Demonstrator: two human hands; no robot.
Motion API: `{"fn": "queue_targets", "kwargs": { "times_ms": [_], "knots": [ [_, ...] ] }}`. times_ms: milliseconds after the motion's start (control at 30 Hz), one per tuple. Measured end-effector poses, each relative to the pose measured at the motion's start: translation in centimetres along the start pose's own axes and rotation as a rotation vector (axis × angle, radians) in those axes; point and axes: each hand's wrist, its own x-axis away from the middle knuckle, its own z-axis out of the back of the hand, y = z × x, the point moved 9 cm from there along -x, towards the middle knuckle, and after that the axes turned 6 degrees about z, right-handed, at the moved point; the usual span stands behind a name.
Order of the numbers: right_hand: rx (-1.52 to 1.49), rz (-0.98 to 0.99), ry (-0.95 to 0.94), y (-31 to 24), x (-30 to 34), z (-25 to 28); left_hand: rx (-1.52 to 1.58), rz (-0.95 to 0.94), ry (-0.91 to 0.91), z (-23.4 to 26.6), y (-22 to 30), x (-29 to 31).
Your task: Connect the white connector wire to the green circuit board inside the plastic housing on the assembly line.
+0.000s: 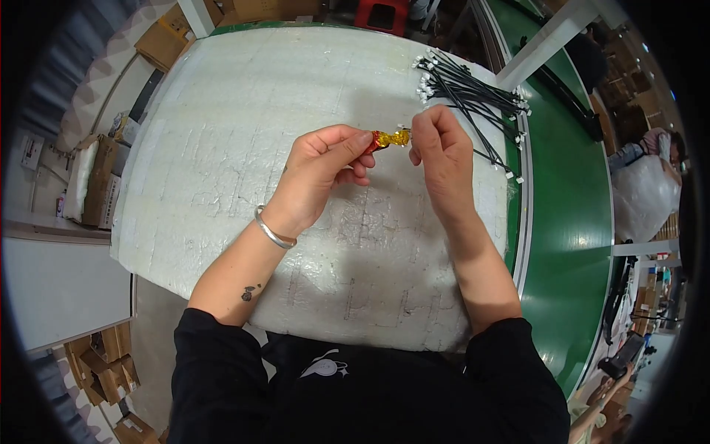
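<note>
A small, crinkled, shiny foil wrapper in red and gold is held up above the middle of the work surface, its red end to the left and its gold end to the right. The left hand grasps the red end between thumb and index finger, the other fingers loosely curled beneath. The right hand is curled inward, knuckles facing far, with its thumb and bent index finger at the wrapper's gold end; whether they pinch it, I cannot tell.

Both forearms reach from the near side and slant toward each other, the left one leaning right, the right one rising more steeply. A smooth silver metal bangle circles the left wrist, and short black fabric sleeves cover the upper arms.

Under the hands spreads a white, wrinkled, glossy padded table covering. At its far right lies a loose bundle of thin black cables with white connectors. Along the right side runs a smooth green surface with a metal edge. Brown cardboard boxes stand at the far left, beyond the table.
</note>
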Motion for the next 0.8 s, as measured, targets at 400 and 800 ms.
{"fn": "queue_targets", "kwargs": {
  "times_ms": [400,800],
  "knots": [
    [0.041,0.108,-0.191,-4.5,1.0,-1.9,0.201,0.067,-0.162,-2.0,0.7,1.5],
    [0.163,0.376,-0.108,-8.4,2.2,-1.7,0.373,0.101,-0.268,-4.7,2.1,3.8]
  ]
}}
